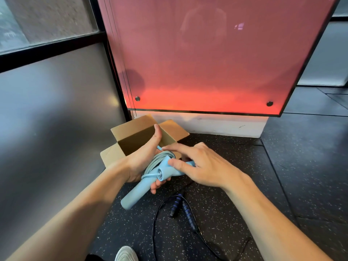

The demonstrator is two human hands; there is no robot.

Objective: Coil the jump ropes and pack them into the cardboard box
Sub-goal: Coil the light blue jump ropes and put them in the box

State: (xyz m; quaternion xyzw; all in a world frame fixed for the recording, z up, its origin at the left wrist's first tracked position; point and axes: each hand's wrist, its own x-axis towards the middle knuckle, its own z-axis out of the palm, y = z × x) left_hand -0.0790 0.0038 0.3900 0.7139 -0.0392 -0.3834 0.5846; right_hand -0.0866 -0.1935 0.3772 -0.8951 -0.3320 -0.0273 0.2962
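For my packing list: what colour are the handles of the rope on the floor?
The handles are black with blue bands; the head view shows them.

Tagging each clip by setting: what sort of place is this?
Probably a gym or fitness studio: dark speckled rubber floor, a black jump rope lying on it, and a red-lit glass wall panel.

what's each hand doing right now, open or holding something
Left hand: fingers curled round the coiled light blue jump rope, holding it.
Right hand: open, thumb and index finger straight, pressing on the same rope.
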